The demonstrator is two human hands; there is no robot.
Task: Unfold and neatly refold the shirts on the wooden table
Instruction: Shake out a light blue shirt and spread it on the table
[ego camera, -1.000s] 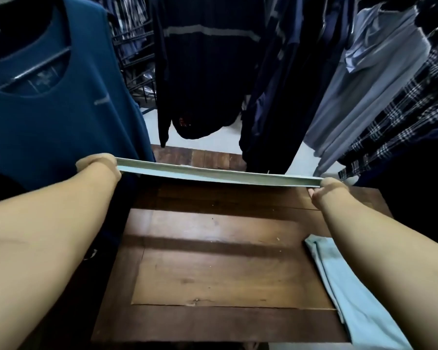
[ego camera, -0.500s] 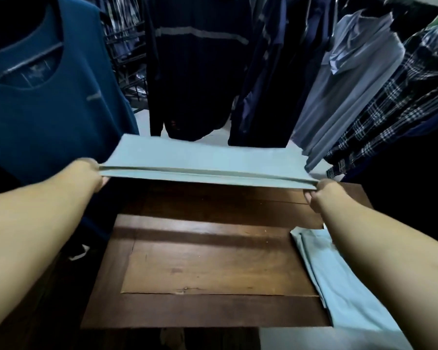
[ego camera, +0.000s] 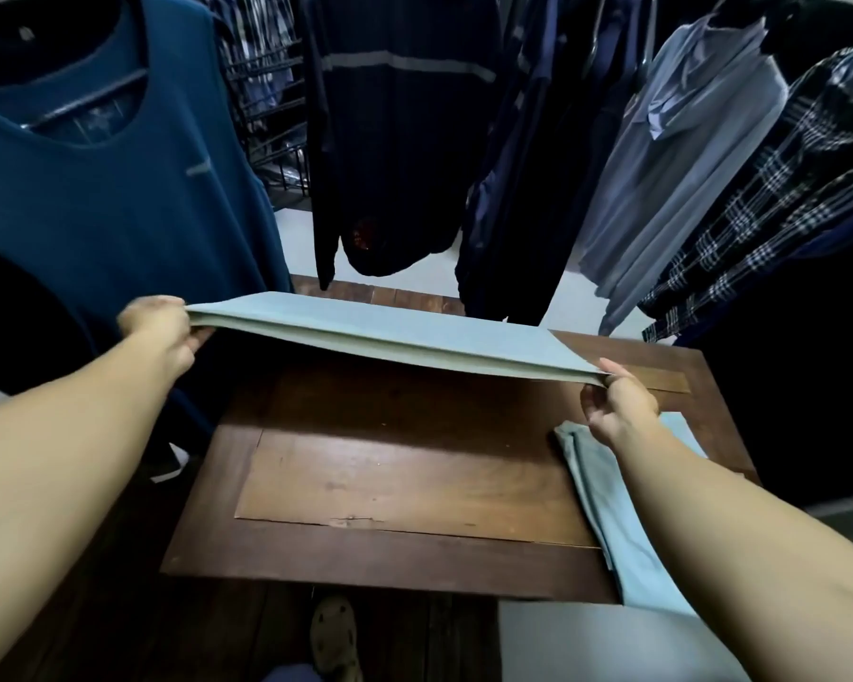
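Observation:
A pale blue-green shirt (ego camera: pixel 390 332), doubled over into a long flat band, is stretched in the air above the far half of the wooden table (ego camera: pixel 390 484). My left hand (ego camera: pixel 161 327) grips its left end past the table's left edge. My right hand (ego camera: pixel 616 403) pinches its right end above the table's right side. A second light blue shirt (ego camera: pixel 606 504) lies folded along the table's right edge, partly hidden under my right forearm.
Hanging clothes ring the table: a teal tank top (ego camera: pixel 109 199) at the left, a dark striped sweater (ego camera: pixel 395 130) behind, a grey-blue shirt (ego camera: pixel 685 155) and plaid shirts (ego camera: pixel 784 204) at the right. A foot (ego camera: pixel 336 632) shows below the near edge.
The stretched shirt has tipped so its top face shows and has sunk lower toward the table, with both hands still holding its ends. The view has shifted downward.

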